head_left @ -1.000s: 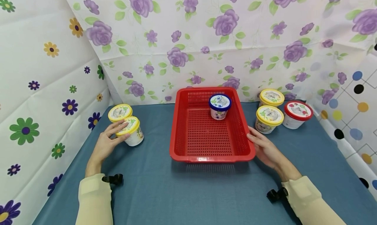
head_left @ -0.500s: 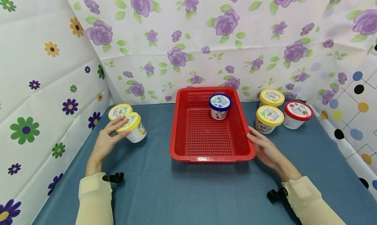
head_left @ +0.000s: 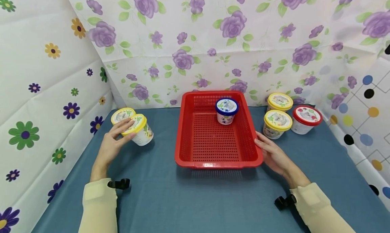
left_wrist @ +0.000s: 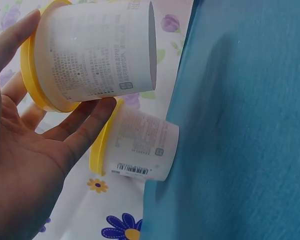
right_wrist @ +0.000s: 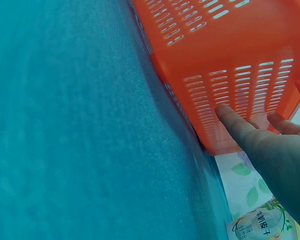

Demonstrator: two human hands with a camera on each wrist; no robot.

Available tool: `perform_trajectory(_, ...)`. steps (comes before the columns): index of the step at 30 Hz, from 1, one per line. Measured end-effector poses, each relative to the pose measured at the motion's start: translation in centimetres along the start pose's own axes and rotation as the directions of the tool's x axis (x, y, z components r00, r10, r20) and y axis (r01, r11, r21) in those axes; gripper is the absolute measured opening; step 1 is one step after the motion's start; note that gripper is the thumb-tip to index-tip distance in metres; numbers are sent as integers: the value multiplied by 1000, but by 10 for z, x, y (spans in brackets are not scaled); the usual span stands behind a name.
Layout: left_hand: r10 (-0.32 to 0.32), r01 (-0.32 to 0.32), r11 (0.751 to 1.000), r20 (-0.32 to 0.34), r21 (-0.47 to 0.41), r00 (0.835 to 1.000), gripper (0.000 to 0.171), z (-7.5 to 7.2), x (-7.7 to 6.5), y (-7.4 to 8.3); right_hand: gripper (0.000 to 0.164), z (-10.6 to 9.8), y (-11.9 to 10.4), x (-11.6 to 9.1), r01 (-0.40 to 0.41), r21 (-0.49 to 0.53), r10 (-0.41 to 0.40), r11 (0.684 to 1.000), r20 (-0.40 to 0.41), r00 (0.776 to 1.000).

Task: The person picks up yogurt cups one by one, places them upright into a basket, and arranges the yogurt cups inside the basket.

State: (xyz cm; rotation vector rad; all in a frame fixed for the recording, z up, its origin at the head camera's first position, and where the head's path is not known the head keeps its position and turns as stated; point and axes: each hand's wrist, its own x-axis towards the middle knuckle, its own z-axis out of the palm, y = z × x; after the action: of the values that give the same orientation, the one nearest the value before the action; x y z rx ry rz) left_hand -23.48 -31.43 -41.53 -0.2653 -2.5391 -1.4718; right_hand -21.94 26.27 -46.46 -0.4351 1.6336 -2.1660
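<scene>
My left hand [head_left: 110, 146] grips a white tub with a yellow lid [head_left: 142, 133], fingers over the lid. The tub is tilted and raised off the table, its printed side [left_wrist: 97, 50] showing in the left wrist view. A second yellow-lidded tub [head_left: 122, 115] stands just behind it, partly covered. My right hand [head_left: 274, 155] holds the right rim of a red perforated basket [head_left: 182, 138]. In the right wrist view, straight fingers [right_wrist: 235, 122] touch the basket's outer wall; the thumb is mostly out of view there. Inside the basket, toward its back right, stands a blue-lidded tub [head_left: 226, 111].
Right of the basket stand two yellow-lidded tubs, one behind [head_left: 279, 101] and one in front [head_left: 277, 121], beside a red-lidded tub [head_left: 306, 119]. Blue cloth [head_left: 195, 202] covers the table. Flowered sheets [head_left: 182, 29] rise at the back and left, a dotted one [head_left: 365, 124] at the right.
My left hand has lifted the yellow-lidded tub and tilted it, moving it slightly up and to the right. The right hand keeps its place at the basket, which stays still.
</scene>
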Motion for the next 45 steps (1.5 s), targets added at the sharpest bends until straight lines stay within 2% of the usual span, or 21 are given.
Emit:
perform_trajectory(11,-6,5,1000,37,16,999,55,2,16,16,58,1,-1,1,10,-5,-10,1000,6,1000)
perform_trajectory(18,5,-4,1000,49,-24,999,53,6,25,34,56,1,1,0,17,1,-17,1000,19,1000)
perform_trajectory(30,130,-121,988,93,-96,987,50,16,42,63,55,2,0,0,0,16,0,1000,-1,1000)
perform_trajectory(38,141,-134,987,72,-87,987,50,25,50,76,55,2,-1,1,-3,16,3,1000,-6,1000)
perform_trajectory(45,226,-214,958,44,-190,973,48,35,58,84,57,1,0,0,-5,10,5,1000,-3,1000)
